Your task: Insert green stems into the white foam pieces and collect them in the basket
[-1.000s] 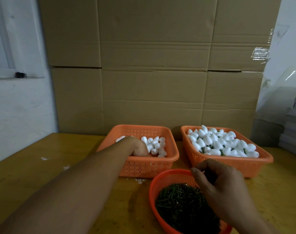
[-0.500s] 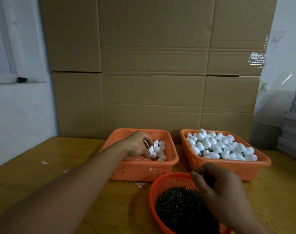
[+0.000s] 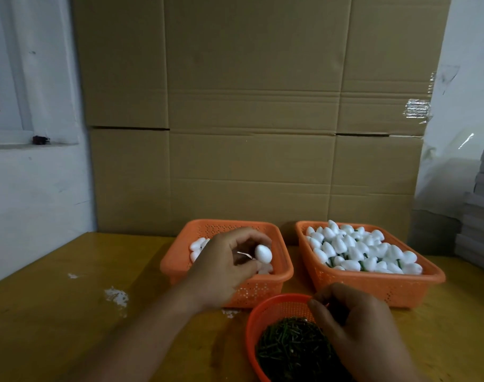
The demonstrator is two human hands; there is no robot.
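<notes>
I see one white foam piece [image 3: 263,253] pinched in my left hand [image 3: 224,267], its fingers curled round it above the left orange basket [image 3: 286,271], which holds more loose foam pieces [image 3: 197,245]. My right hand [image 3: 358,326] has its fingers curled over the green stems [image 3: 287,346] in the round red basket [image 3: 253,321]; I cannot tell whether they grip a stem. The right orange basket [image 3: 373,285] holds the stemmed pieces [image 3: 353,249]. All three sit on the yellow surface [image 3: 56,312], cardboard boxes [image 3: 249,106] behind.
</notes>
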